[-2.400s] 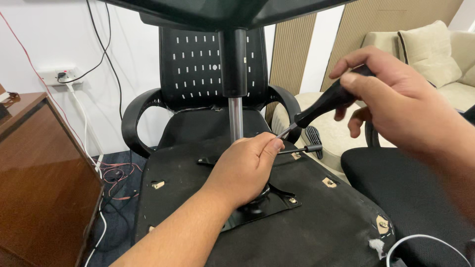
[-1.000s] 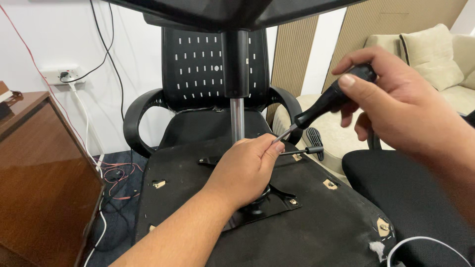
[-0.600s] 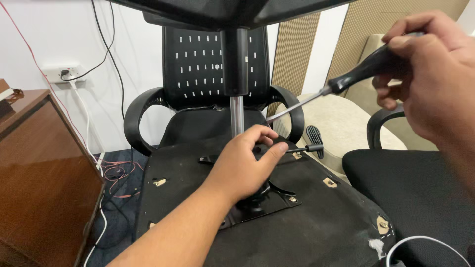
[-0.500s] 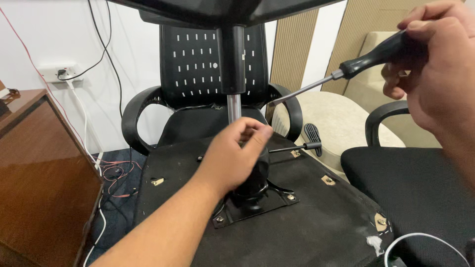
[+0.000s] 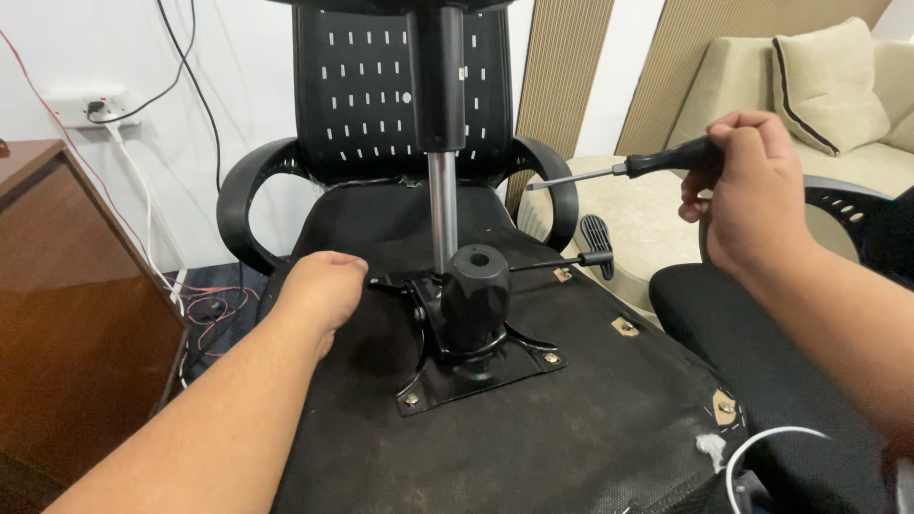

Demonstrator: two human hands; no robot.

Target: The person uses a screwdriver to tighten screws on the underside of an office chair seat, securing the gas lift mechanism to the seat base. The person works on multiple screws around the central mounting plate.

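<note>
An upturned black chair seat [image 5: 571,428] lies in front of me with a black metal mechanism plate [image 5: 476,366] bolted to it and a round black knob [image 5: 474,290] on top. My right hand [image 5: 752,195] holds a black-handled screwdriver [image 5: 628,169] up in the air, its tip pointing left, well clear of the plate. My left hand [image 5: 319,290] is curled into a fist and rests on the seat's left edge, beside the plate. I cannot see whether it holds anything.
A black mesh office chair [image 5: 381,105] stands behind the seat, with a chrome gas-lift column [image 5: 441,205] in front of it. A wooden cabinet [image 5: 67,314] is at left, a beige sofa [image 5: 838,114] at right, another black chair [image 5: 790,371] beside me.
My right hand lifted the screwdriver off the plate, swung it up to the right, then lowered it a little. My left hand left the plate's middle and moved to the seat's left edge.
</note>
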